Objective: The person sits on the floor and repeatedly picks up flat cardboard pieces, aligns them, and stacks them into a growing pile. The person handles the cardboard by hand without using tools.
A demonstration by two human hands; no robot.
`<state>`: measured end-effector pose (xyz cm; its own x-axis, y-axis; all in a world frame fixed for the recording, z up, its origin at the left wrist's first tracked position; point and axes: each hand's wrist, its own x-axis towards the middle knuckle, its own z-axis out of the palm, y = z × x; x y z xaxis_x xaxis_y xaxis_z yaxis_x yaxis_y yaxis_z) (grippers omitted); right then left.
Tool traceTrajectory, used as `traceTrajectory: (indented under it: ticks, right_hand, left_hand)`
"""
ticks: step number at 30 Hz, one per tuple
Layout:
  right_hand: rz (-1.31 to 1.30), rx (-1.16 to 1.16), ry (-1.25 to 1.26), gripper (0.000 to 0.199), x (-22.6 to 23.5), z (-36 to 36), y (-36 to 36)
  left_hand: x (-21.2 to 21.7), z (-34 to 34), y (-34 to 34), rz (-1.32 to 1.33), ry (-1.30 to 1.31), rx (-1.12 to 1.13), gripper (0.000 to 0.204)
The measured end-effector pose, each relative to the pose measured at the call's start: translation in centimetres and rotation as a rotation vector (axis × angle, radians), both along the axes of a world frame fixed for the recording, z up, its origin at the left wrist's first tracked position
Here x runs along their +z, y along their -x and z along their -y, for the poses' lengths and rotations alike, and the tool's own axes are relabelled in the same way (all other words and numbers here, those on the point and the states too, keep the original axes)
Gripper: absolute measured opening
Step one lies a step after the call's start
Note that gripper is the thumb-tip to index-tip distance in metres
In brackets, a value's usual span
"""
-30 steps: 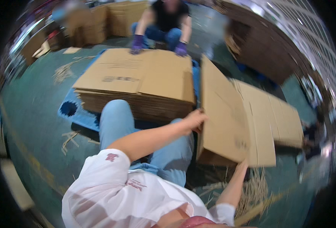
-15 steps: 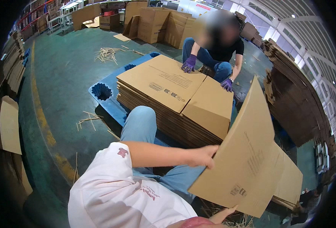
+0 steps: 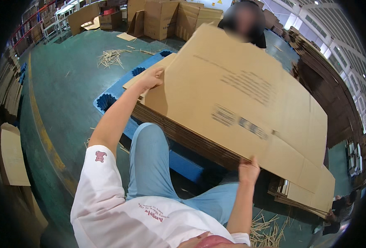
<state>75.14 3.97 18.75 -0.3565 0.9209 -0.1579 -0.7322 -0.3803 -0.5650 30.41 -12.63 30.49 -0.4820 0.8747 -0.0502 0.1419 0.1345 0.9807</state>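
In front of me, L hand (image 3: 150, 79) curled round edge of big cardboard sheet (image 3: 245, 95), R hand (image 3: 249, 171) closed on its near edge — flat-carton stack (image 3: 187, 137) below hands, co-worker (image 3: 244, 22) opp.

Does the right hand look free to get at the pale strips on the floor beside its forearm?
Probably not: the right hand holds the near edge of the large cardboard sheet. Were it let go, little appears to block the pale strips.
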Motion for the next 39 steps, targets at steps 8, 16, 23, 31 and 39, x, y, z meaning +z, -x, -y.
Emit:
traceTrajectory:
  ticks: [8, 16, 23, 31, 39]
  right_hand:
    - [0.326, 0.698, 0.216, 0.029, -2.2, 2.3, 6.7]
    - [0.277, -0.428, 0.183, 0.032, -6.4, -11.8, -14.5]
    - [0.720, -0.834, -0.059, 0.039, 1.6, -17.7, -13.7]
    - [1.199, -0.276, -1.550, 0.039, 5.2, -4.7, 11.6]
    - [1.420, 0.208, -1.720, 0.050, -3.1, -5.3, 14.4]
  left_hand:
    - [-10.2, -7.1, -8.9, -1.022, 0.207, -0.654, 0.070]
    - [-11.9, -9.6, -11.2, -1.355, 0.021, -0.755, 0.043]
    - [-14.4, -11.6, -9.6, -1.282, -0.165, -0.800, 0.025]
    - [-15.8, -10.6, -9.6, -1.205, -0.244, -0.693, 0.019]
    - [-15.8, -11.2, -9.9, -0.835, -0.245, -0.479, 0.036]
